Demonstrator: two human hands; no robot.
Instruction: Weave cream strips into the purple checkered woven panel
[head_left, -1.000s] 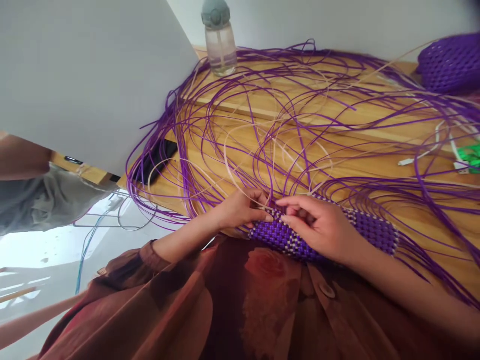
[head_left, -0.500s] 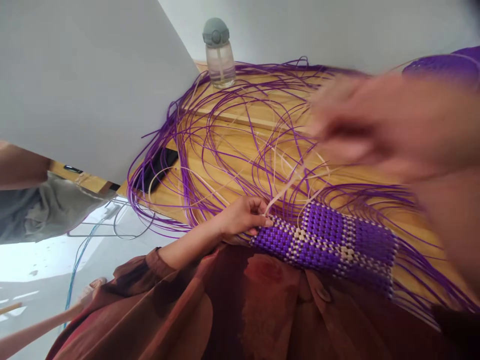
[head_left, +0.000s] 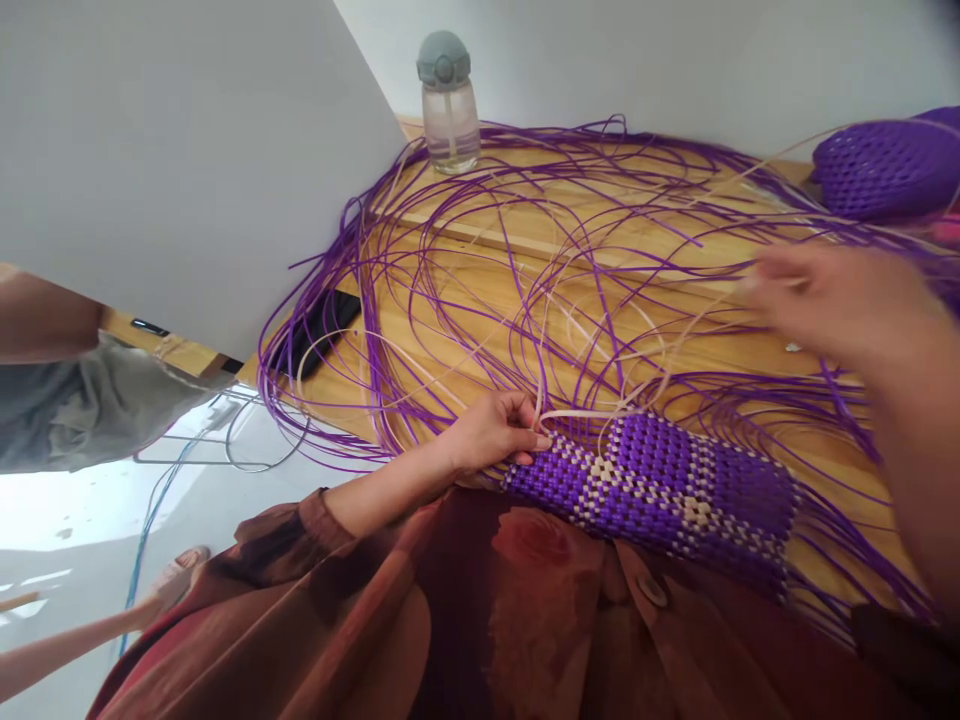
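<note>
A purple-and-cream woven piece point(head_left: 652, 450) lies along the table's near edge, against my clothing, with long loose strands running out of it. At its left end, the thumb and fingers of my left hand point(head_left: 499, 432) pinch the top edge, where cream strands come out. My right hand point(head_left: 832, 300), slightly smeared by motion, is raised over the right side of the table. Its fingers are closed at the end of a thin cream strand point(head_left: 690, 335) that runs back down toward the weave. A cream loop point(head_left: 577, 413) stands just right of my left fingertips.
Tangled purple strands point(head_left: 442, 230) spread over the wooden table point(head_left: 465, 330). A water bottle point(head_left: 450, 120) stands at the back, and a purple woven item point(head_left: 885, 165) at the back right. A black flat object point(head_left: 322, 325) lies at left, near a white panel point(head_left: 187, 170). Another person's arm point(head_left: 45, 315) shows at far left.
My right hand has moved to the right and lower in the view, away from the weave. The cream strand near my left hand now bends into a low loop. My left hand keeps its pinch.
</note>
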